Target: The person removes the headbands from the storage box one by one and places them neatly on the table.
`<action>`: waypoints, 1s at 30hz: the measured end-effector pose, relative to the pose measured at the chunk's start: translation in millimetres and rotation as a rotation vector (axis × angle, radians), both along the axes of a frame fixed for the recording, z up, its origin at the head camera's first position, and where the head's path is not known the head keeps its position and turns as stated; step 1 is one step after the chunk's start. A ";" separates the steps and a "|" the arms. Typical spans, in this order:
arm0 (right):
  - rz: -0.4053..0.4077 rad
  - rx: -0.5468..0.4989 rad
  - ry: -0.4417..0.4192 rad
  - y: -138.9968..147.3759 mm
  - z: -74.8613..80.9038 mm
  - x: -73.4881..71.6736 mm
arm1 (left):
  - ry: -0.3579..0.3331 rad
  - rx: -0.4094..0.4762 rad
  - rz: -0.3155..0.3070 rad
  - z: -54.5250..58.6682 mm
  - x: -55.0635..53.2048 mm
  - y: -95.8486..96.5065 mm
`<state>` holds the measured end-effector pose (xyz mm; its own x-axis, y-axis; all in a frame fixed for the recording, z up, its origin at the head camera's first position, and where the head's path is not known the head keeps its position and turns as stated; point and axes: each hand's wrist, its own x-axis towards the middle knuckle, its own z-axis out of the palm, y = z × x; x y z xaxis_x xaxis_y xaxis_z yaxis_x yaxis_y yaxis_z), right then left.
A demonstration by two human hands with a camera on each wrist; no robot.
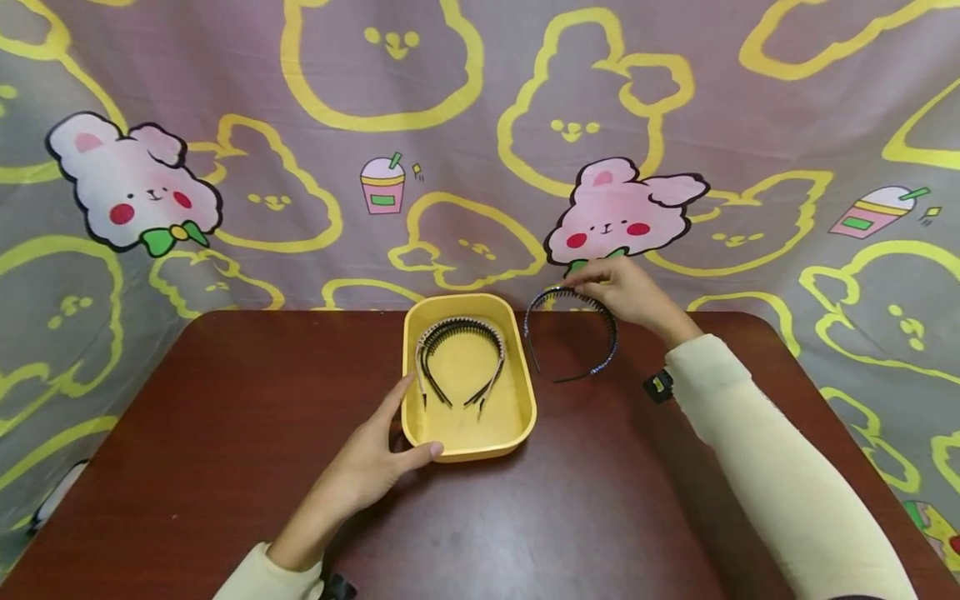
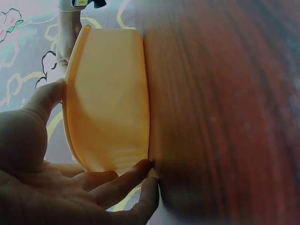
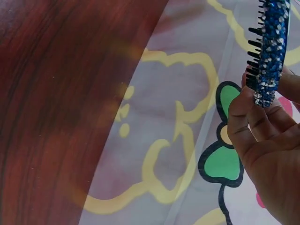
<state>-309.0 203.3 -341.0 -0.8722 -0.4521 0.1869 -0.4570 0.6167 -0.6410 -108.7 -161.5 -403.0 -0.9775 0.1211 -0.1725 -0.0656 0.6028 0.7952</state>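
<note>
Near the table's far edge stands a yellow plastic bin. My left hand holds its near left corner, thumb on the rim and fingers along the side; the left wrist view shows the fingertips low on the bin wall. Inside lie a pale-trimmed headband and a black toothed headband, nested with their ends toward me. Right of the bin, my right hand pinches a third headband by its top, ends pointing down. Blue and silver glitter stones cover this headband, which has black teeth inside.
The dark red wooden table reaches back to a grey-pink curtain printed with yellow outlines and rabbits. Black straps with small devices sit at both wrists, by the cream sleeves.
</note>
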 end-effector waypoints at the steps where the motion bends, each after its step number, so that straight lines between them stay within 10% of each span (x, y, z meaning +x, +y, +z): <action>1: 0.002 0.003 -0.009 -0.9 -0.7 -0.8 | -0.002 -0.003 0.002 0.3 0.5 -0.6; 30: 0.007 0.040 -0.117 2.0 -25.3 -18.4 | -0.003 -0.012 -0.007 1.6 0.1 -0.8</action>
<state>-327.4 205.3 -366.3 -0.8837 -0.4635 0.0654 -0.3849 0.6399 -0.6652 -108.6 -162.2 -401.4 -0.9761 0.1258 -0.1772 -0.0641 0.6125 0.7879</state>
